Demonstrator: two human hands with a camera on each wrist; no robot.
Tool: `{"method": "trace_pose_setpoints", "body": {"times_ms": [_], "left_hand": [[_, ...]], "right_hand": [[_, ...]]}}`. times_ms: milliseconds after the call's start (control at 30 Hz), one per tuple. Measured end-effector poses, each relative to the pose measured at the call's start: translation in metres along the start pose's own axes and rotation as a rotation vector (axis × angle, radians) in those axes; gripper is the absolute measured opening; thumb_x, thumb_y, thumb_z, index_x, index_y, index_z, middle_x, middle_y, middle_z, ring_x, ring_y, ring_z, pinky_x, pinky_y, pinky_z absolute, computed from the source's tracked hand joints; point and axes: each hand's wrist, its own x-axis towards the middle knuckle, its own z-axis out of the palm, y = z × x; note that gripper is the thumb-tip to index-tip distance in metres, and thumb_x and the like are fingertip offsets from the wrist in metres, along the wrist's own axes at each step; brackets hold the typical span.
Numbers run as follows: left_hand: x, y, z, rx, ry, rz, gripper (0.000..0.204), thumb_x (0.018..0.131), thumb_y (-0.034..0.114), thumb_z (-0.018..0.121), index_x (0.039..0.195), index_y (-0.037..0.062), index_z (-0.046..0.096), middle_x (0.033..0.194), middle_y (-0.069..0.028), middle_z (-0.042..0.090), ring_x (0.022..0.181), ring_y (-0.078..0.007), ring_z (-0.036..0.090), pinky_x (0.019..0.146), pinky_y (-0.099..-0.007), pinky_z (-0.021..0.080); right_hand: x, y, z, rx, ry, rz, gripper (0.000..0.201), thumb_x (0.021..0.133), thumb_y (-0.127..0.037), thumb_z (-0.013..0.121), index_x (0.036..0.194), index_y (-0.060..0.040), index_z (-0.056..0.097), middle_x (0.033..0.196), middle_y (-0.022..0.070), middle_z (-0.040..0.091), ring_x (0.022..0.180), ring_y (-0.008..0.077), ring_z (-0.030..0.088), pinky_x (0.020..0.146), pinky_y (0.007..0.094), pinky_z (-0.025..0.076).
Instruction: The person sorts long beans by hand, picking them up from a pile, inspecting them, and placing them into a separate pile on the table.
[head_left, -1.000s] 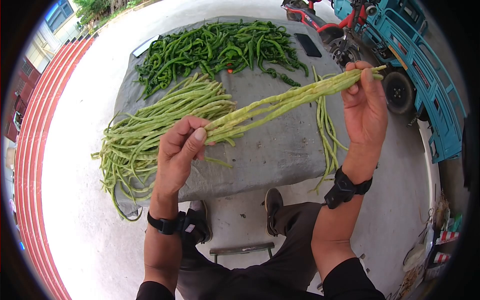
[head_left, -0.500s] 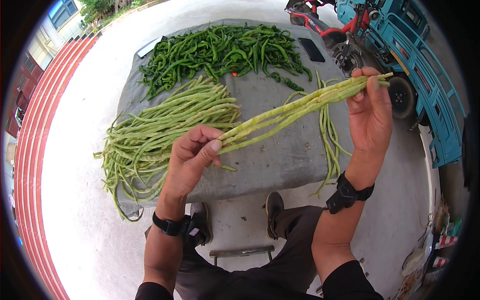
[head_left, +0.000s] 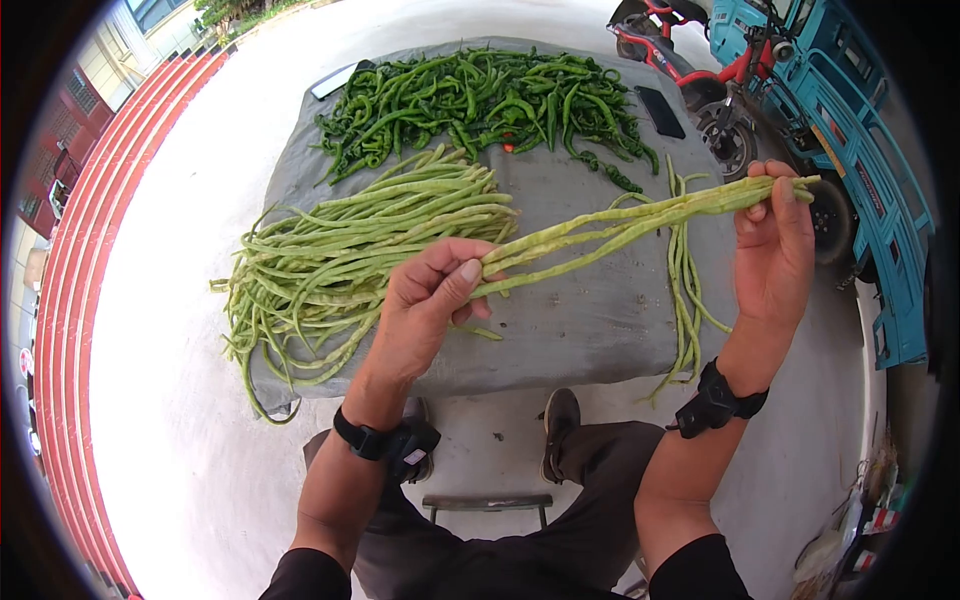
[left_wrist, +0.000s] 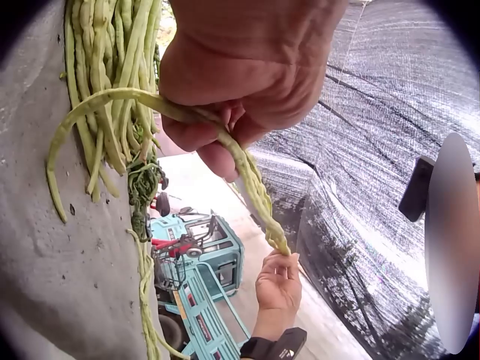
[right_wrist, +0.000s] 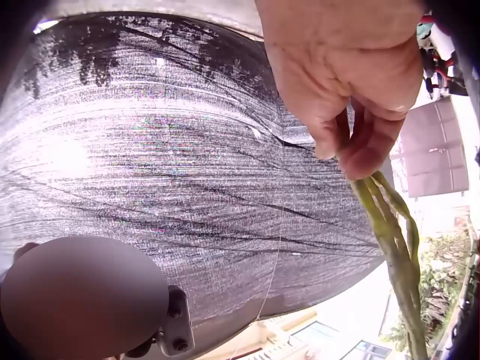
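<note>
I see my left hand (head_left: 425, 305) nearest, above the near edge of the grey cloth (head_left: 580, 320), thumb and fingers pinched together on one end of a small bunch of long beans (head_left: 620, 225). The left wrist view confirms it: the beans pass under curled fingers (left_wrist: 217, 157). The bunch runs taut, up and to the right over the cloth, not touching it. My right hand (head_left: 775, 250) hangs past the cloth's right edge, fingers and thumb clamped on the bunch's other end; a short stub pokes out beyond the fingers. The right wrist view shows the fingertips (right_wrist: 367, 154) pressed around the bean ends.

On the cloth, under and left of the held bunch, lies the big pile of long beans (head_left: 340, 265), some trailing over the cloth's left edge. A thin row of beans (head_left: 685, 285) lies near the cloth's right edge. At the cloth's far end sits a heap of green peppers (head_left: 480, 100), with a dark phone (head_left: 660, 110) by its right. Beyond the cloth's far right corner stands a blue cart (head_left: 840, 120).
</note>
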Motion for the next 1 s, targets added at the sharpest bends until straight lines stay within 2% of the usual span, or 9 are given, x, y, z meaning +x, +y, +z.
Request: {"method": "trace_pose_setpoints", "body": {"times_ms": [33,133,267,767,1000], "left_hand": [[0.0004,-0.0017,-0.0024,0.001,-0.023,-0.003,0.026,0.109,0.020,0.062,0.130,0.0071,0.068,0.106,0.0004,0.076,0.076,-0.0051,0.064,0.064,-0.0197,0.043],[-0.0016,0.0040,0.0026,-0.002,0.003,-0.031,0.027,0.110,0.021,0.058,0.128,0.0037,0.069,0.104,-0.0016,0.076,0.077,-0.0067,0.063,0.064,-0.0212,0.042],[-0.0019,0.0037,0.0000,-0.026,-0.046,-0.051,0.028,0.111,0.021,0.056,0.131,0.0048,0.068,0.107,-0.0016,0.075,0.078,-0.0068,0.063,0.065,-0.0214,0.042],[0.0003,0.0013,-0.0019,-0.024,-0.086,-0.050,0.020,0.105,0.015,0.067,0.123,0.0060,0.069,0.107,-0.0003,0.076,0.078,-0.0036,0.065,0.063,-0.0181,0.043],[0.0019,-0.0002,0.0008,-0.019,-0.077,-0.025,0.014,0.104,0.013,0.067,0.117,0.0062,0.069,0.105,-0.0009,0.076,0.077,-0.0033,0.065,0.062,-0.0183,0.043]], "right_hand": [[0.0008,0.0004,-0.0032,0.005,0.004,0.002,0.029,0.107,-0.018,0.065,0.128,0.0016,0.065,0.119,0.0138,0.070,0.083,0.0097,0.059,0.071,0.0262,0.049],[0.0027,0.0018,-0.0089,0.020,0.007,0.003,0.028,0.108,-0.018,0.064,0.128,0.0016,0.065,0.119,0.0137,0.070,0.084,0.0093,0.058,0.072,0.0256,0.049],[0.0030,0.0013,-0.0084,0.048,-0.003,0.019,0.027,0.108,-0.016,0.064,0.128,0.0016,0.065,0.120,0.0132,0.070,0.085,0.0092,0.058,0.073,0.0249,0.049],[0.0039,0.0010,-0.0097,0.057,-0.042,0.011,0.027,0.109,-0.016,0.062,0.128,0.0021,0.064,0.120,0.0136,0.069,0.085,0.0098,0.057,0.072,0.0255,0.049],[0.0031,-0.0001,-0.0092,0.065,-0.061,0.013,0.028,0.109,-0.016,0.062,0.129,0.0021,0.064,0.121,0.0139,0.069,0.085,0.0099,0.058,0.072,0.0248,0.049]]}}
